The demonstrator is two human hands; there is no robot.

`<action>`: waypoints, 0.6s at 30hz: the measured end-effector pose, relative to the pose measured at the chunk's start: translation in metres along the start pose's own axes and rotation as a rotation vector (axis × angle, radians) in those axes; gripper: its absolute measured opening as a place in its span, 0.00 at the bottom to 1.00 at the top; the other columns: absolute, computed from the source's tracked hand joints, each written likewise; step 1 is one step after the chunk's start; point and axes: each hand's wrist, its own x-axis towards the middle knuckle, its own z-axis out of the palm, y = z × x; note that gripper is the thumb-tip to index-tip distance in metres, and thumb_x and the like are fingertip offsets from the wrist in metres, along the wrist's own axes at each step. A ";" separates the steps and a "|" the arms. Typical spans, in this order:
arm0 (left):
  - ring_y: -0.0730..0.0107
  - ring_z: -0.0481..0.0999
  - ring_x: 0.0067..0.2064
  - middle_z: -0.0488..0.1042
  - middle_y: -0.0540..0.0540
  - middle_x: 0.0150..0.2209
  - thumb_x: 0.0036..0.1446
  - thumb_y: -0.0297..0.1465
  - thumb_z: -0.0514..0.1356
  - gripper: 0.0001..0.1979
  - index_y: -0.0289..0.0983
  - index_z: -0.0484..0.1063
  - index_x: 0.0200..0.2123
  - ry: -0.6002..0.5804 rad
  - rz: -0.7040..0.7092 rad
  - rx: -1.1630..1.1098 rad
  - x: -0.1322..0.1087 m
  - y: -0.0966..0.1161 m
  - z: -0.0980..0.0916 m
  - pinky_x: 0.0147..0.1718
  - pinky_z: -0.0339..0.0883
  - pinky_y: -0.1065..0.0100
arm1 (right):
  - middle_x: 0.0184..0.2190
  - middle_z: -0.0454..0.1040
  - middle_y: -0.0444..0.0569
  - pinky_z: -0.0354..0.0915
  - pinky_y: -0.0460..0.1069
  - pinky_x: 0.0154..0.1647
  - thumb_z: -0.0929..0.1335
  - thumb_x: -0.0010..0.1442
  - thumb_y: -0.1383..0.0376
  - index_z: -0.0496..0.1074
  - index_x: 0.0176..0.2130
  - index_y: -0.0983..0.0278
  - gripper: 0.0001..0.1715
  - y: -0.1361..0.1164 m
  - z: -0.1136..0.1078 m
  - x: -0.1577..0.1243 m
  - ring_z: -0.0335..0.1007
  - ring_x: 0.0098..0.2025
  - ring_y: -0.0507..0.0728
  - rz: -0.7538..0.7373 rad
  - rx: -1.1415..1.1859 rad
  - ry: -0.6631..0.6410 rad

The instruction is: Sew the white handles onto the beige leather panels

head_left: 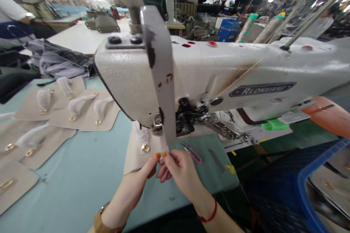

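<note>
Just in front of the sewing machine [131,76], my left hand [138,185] and my right hand [184,173] meet, thumbs side by side. Each one pinches the near edge of a beige panel [131,158], whose far part runs under the machine head. A gold ring [146,148] on a small tab sits on this panel, with a white wrapped strap [141,133] behind it. The needle area is partly hidden by the machine's long grey lever [164,80]. Right of my right hand lie pink-handled thread snips [195,154] on the green-blue table.
Several beige panels [95,123] with wrapped straps and gold rings lie at left on the table [90,174]. A blue crate [303,185] holding similar pieces stands at lower right. A flat grey blade [217,160] lies near the table's right edge. People work in the background.
</note>
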 end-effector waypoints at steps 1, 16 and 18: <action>0.60 0.76 0.40 0.80 0.39 0.39 0.43 0.45 0.70 0.25 0.30 0.79 0.38 -0.003 -0.005 -0.004 0.000 0.002 0.000 0.40 0.70 0.64 | 0.18 0.74 0.49 0.62 0.40 0.17 0.64 0.62 0.51 0.70 0.29 0.69 0.24 0.000 0.000 0.000 0.70 0.16 0.50 -0.006 0.000 -0.003; 0.75 0.59 0.21 0.60 0.54 0.17 0.45 0.46 0.67 0.22 0.37 0.64 0.16 0.003 0.213 0.123 0.019 0.025 0.004 0.22 0.58 0.70 | 0.23 0.75 0.47 0.61 0.42 0.26 0.58 0.68 0.61 0.71 0.32 0.67 0.19 0.064 -0.013 -0.012 0.69 0.22 0.49 -0.127 -0.428 0.052; 0.76 0.57 0.21 0.58 0.54 0.17 0.46 0.46 0.66 0.23 0.38 0.61 0.16 -0.013 0.239 0.147 0.023 0.028 0.003 0.22 0.57 0.70 | 0.23 0.74 0.46 0.59 0.42 0.29 0.59 0.66 0.65 0.70 0.30 0.66 0.17 0.078 -0.016 -0.016 0.70 0.24 0.49 -0.196 -0.612 0.040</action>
